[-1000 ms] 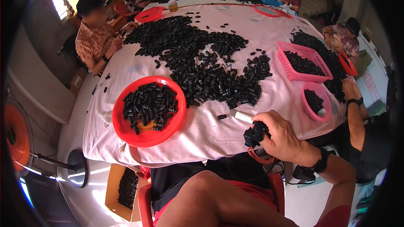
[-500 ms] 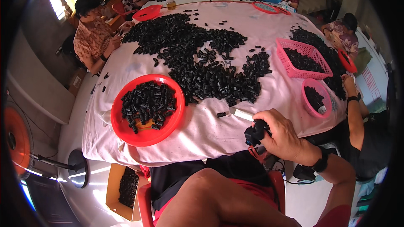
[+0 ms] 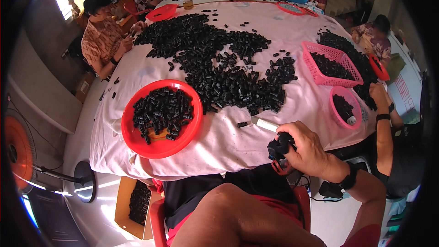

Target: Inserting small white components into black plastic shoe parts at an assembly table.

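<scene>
Glossy red plastic bowl (image 3: 161,148), matt black plastic pieces (image 3: 228,71), pale wrinkled cloth (image 3: 228,139)

red round trays (image 3: 161,118) counted: 3 | pink baskets (image 3: 331,63): 3 | floor fans (image 3: 18,153): 1 | cardboard boxes (image 3: 132,207): 1 | black parts: uncountable

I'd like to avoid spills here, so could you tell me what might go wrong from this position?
The right hand grips a bunch of small black pieces past the table's near edge, so loosened ones would probably fall to the floor. The full red bowl sits close to that same edge; a knock might tip it. The left hand is out of view.
</scene>
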Demonstrator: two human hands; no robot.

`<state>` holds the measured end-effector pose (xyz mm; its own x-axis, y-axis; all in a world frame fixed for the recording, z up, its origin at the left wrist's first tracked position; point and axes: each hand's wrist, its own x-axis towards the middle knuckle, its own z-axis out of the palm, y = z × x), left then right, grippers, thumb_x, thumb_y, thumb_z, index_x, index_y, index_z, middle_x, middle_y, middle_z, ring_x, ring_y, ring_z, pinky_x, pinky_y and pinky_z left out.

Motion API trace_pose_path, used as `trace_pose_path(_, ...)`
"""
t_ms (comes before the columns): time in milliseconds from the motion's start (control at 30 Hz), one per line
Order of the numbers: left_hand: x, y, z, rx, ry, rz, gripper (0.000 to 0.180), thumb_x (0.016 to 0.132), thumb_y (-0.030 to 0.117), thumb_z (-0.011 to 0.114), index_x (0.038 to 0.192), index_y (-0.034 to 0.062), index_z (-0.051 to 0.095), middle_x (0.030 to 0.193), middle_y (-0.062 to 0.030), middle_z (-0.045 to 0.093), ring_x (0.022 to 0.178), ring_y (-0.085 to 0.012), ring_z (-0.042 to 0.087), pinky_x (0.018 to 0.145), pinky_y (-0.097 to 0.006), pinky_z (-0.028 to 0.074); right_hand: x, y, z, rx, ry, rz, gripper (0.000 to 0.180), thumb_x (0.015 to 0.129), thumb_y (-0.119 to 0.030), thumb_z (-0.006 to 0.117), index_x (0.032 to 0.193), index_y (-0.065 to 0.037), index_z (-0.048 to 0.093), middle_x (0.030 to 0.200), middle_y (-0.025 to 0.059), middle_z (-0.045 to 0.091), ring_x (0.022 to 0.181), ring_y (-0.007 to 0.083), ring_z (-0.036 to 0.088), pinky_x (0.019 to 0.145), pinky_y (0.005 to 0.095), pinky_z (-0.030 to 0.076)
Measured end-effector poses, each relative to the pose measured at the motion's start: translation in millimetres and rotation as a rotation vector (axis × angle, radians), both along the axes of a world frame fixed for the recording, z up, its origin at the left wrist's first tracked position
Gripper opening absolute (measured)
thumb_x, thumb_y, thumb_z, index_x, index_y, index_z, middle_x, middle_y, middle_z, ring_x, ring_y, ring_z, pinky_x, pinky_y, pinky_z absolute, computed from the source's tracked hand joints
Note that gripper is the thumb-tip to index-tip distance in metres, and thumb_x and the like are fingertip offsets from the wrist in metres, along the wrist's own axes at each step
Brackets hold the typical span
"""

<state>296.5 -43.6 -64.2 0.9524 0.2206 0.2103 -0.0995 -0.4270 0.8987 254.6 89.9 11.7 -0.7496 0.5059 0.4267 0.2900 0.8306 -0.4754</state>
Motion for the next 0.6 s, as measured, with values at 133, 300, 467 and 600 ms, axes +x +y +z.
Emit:
trace_pose_path(133, -2.9, 4.5, 1.3, 0.009, 0.001, 0.017, 0.028, 0.081, 0.022, 0.058, 0.072, -0.0031, 0.066, 0.073, -0.0222, 0.064, 0.068, -0.0319, 0.062, 0.065, -0.045, 0.048, -0.8, 1.0, 0.1, 0.023, 0.005, 0.009, 0.029, 0.081, -0.004, 0.063, 0.108, -0.006, 0.054, 0.087, 0.0144, 0.059, 0.080, 0.0357, 0.060, 0.068, 0.0444, 0.048)
trace_pose_path(300, -4.0, 4.3, 1.0, 0.008, -0.002, 0.026, 0.028, 0.081, 0.022, 0.058, 0.072, -0.0032, 0.066, 0.073, -0.0222, 0.064, 0.067, -0.0318, 0.062, 0.065, -0.045, 0.048, -2.9, 0.3, 3.0, 0.002, 0.002, -0.008, 0.029, 0.081, -0.004, 0.063, 0.108, -0.006, 0.055, 0.087, 0.0145, 0.060, 0.080, 0.0356, 0.060, 0.068, 0.0442, 0.048)
trace_pose_path(467, -2.0, 3.7, 3.3, 0.014, -0.011, 0.015, 0.028, 0.081, 0.022, 0.058, 0.071, -0.0034, 0.066, 0.072, -0.0222, 0.064, 0.067, -0.0318, 0.062, 0.064, -0.045, 0.048, -1.3, -1.9, 1.1, 0.011, -0.009, 0.007, 0.028, 0.081, -0.004, 0.063, 0.108, -0.006, 0.055, 0.087, 0.0143, 0.060, 0.080, 0.0354, 0.060, 0.068, 0.0443, 0.048)
trace_pose_path(600, -2.4, 4.1, 3.6, 0.016, -0.019, 0.024, 0.028, 0.081, 0.021, 0.058, 0.071, -0.0035, 0.066, 0.072, -0.0221, 0.064, 0.067, -0.0317, 0.062, 0.064, -0.045, 0.048, -2.7, -3.3, 0.6, 0.003, -0.011, 0.007, 0.028, 0.081, -0.005, 0.063, 0.107, -0.006, 0.055, 0.087, 0.0142, 0.060, 0.080, 0.0352, 0.060, 0.068, 0.0445, 0.048)
